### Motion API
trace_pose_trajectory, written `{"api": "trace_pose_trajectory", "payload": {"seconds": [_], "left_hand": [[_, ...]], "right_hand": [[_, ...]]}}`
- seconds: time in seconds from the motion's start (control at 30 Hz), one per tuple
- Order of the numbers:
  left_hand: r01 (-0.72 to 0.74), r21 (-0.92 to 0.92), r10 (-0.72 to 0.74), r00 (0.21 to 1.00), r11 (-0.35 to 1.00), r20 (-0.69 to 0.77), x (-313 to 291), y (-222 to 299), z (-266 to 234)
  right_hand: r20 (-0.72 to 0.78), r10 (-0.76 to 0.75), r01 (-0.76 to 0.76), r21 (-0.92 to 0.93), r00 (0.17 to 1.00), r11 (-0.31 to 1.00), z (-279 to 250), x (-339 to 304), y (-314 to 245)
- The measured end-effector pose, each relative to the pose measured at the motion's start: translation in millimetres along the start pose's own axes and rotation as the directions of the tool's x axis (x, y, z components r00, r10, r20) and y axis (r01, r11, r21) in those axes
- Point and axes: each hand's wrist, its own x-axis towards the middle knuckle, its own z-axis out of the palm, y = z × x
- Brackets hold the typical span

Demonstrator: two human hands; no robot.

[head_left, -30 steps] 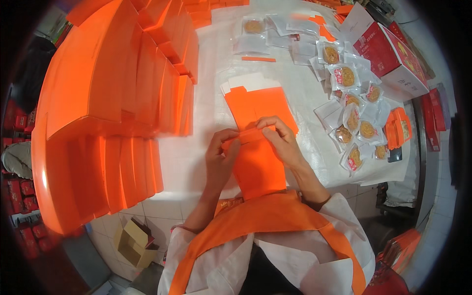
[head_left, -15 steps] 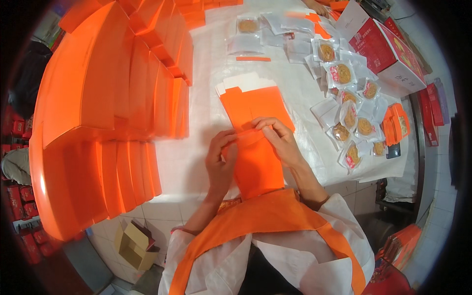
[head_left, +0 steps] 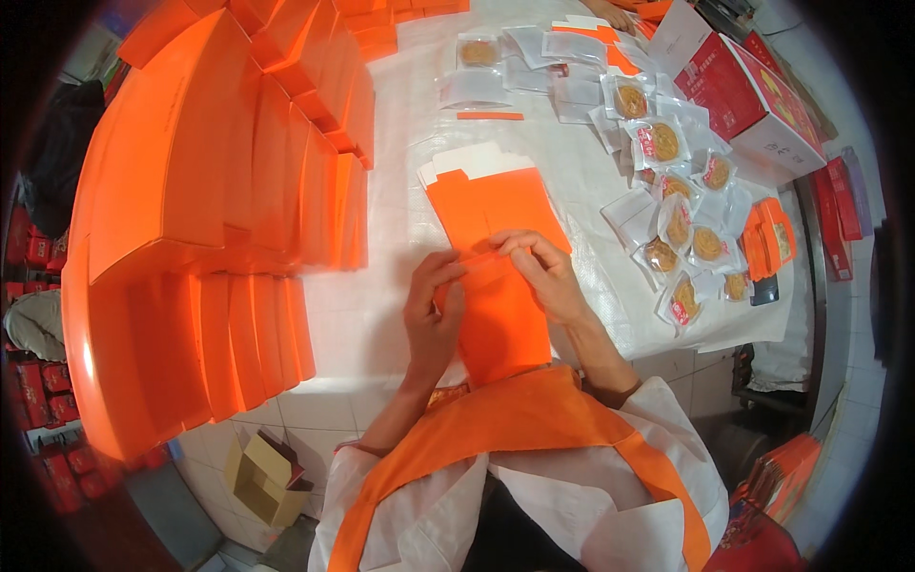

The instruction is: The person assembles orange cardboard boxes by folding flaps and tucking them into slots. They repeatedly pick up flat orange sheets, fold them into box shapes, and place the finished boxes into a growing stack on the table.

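Note:
A flat orange cardboard box blank [head_left: 502, 329] extends from my fingers down to my apron at the table's near edge. My left hand [head_left: 434, 310] pinches the left end of its far edge, thumb below and fingers curled over. At the right end of the same edge, my right hand [head_left: 545, 272] grips with thumb and fingers closed. A narrow folded strip shows between the two hands. Just beyond lie more flat orange blanks [head_left: 505, 200] with white tabs [head_left: 477, 157] at their far end, partly covered by the held one.
Tall rows of orange boxes [head_left: 172, 162] fill the left side. Several round pastries in clear wrappers [head_left: 658, 143] lie at the right, near a red and white carton [head_left: 743, 105]. A thin orange strip [head_left: 490, 116] lies farther off. Another person's hand [head_left: 615, 13] shows at the top.
My hands stay nearly in place on the box blank, shifting only slightly. At the far top right, a blurred orange-and-white piece near the other person now lies sharp and a little farther away.

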Motion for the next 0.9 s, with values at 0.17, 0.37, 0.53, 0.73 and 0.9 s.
{"api": "trace_pose_trajectory", "payload": {"seconds": [0.17,0.37,0.53,0.73,0.9], "left_hand": [[0.027,-0.021,-0.027,1.000,0.999,0.006,2,0,1],[0.006,-0.001,-0.006,1.000,1.000,-0.029,-3,-3,4],[-0.011,0.015,0.012,0.999,1.000,-0.041,-6,-10,4],[-0.190,0.318,0.136,0.973,0.929,0.186,13,9,-7],[-0.039,0.513,-0.276,0.807,0.858,0.522,43,60,-30]], "right_hand": [[-0.052,-0.029,0.022,-0.137,0.998,0.990,6,0,-6],[-0.021,-0.010,0.010,0.019,1.000,1.000,-2,-1,6],[-0.083,0.012,-0.005,0.077,0.997,0.997,-5,-5,10],[-0.001,0.026,-0.026,-0.030,1.000,0.999,-2,-9,10],[0.363,-0.136,0.228,-0.224,0.922,0.947,-8,-1,-47]]}}
